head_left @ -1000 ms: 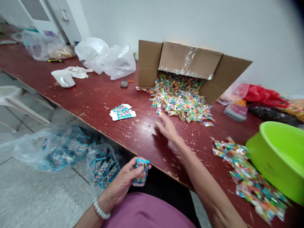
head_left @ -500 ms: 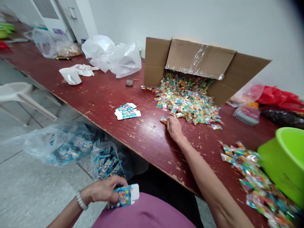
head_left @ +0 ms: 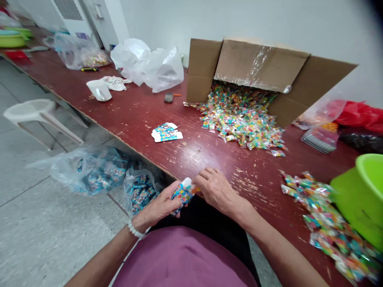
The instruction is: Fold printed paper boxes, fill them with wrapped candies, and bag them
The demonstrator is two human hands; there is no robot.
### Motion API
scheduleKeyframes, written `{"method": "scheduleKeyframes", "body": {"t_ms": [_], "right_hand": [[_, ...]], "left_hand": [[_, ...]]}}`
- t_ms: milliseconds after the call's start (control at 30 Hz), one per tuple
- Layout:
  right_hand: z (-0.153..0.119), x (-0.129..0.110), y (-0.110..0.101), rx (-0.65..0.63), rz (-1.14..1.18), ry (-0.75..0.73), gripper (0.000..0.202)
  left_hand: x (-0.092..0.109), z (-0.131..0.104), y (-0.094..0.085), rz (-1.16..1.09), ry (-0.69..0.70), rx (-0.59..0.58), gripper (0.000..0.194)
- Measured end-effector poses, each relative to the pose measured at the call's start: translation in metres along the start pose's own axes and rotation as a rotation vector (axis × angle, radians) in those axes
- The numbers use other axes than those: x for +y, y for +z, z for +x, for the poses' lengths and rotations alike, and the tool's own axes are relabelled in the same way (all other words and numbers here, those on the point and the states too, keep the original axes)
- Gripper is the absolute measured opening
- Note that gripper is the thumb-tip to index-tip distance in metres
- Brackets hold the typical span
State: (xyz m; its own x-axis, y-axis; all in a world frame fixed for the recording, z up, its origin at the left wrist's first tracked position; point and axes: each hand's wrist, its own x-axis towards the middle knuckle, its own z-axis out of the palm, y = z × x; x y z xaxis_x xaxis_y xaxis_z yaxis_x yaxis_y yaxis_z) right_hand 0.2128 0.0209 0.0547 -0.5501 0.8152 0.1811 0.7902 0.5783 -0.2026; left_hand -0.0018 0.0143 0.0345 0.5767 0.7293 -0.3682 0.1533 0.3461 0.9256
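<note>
a packing workroom — long worn table (head_left: 134,107); carton (head_left: 260,65) of wrapped candy (head_left: 239,125); bagged boxes (head_left: 143,193)

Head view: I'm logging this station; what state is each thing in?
Small printed box: end flap open, held in left hand
Candy packet: in right hand, partly hidden
Cardboard box: open, flaps spread, wrapped candies spilling out
Printed cartons: flattened, piled
Smaller floor bag: open, blue boxes inside
Table: paint chipped
Green basin: upright

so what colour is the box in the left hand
Blue box, multicoloured print; head view shows it.
</note>
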Motion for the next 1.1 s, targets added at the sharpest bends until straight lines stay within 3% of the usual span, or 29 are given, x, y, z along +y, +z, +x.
{"method": "scheduleKeyframes", "body": {"t_ms": [100, 167, 300, 400, 500, 633, 733, 833, 967, 1100], "right_hand": [[-0.001, -0.009, 0.002, 0.028, 0.071, -0.011, 0.011], [-0.001, -0.013, 0.005, 0.084, 0.296, 0.074, 0.009], [-0.002, -0.012, 0.006, 0.233, 0.988, 0.329, 0.009], [-0.007, -0.008, 0.005, 0.326, 1.212, 0.499, 0.02], [-0.011, -0.01, 0.008, 0.186, 1.37, 0.553, 0.038], [-0.011, -0.024, 0.018, 0.094, 1.524, 0.519, 0.037], [-0.009, -0.032, 0.024, 0.226, 1.449, 0.522, 0.027], [-0.01, -0.033, 0.026, 0.388, 1.121, 0.453, 0.018], [-0.013, -0.028, 0.022, 0.41, 0.876, 0.257, 0.022], [-0.015, -0.024, 0.019, 0.458, 0.764, 0.141, 0.02]], "left_hand": [[0.001, 0.002, 0.005, 0.092, 0.042, 0.005, 0.035], [0.002, 0.004, 0.008, 0.069, 0.043, -0.002, 0.038], [0.005, 0.004, 0.014, -0.234, -0.011, 0.063, 0.045], [0.007, 0.004, 0.017, -0.463, -0.074, 0.15, 0.058], [0.007, 0.003, 0.02, -0.527, -0.074, 0.185, 0.055], [0.005, 0.003, 0.027, -0.441, 0.012, 0.202, 0.052], [0.002, 0.003, 0.032, -0.406, 0.058, 0.223, 0.049], [0.0, 0.004, 0.035, -0.506, 0.03, 0.247, 0.045], [0.003, 0.006, 0.037, -0.692, -0.124, 0.252, 0.034], [0.01, 0.007, 0.034, -0.781, -0.215, 0.129, 0.041]]}}
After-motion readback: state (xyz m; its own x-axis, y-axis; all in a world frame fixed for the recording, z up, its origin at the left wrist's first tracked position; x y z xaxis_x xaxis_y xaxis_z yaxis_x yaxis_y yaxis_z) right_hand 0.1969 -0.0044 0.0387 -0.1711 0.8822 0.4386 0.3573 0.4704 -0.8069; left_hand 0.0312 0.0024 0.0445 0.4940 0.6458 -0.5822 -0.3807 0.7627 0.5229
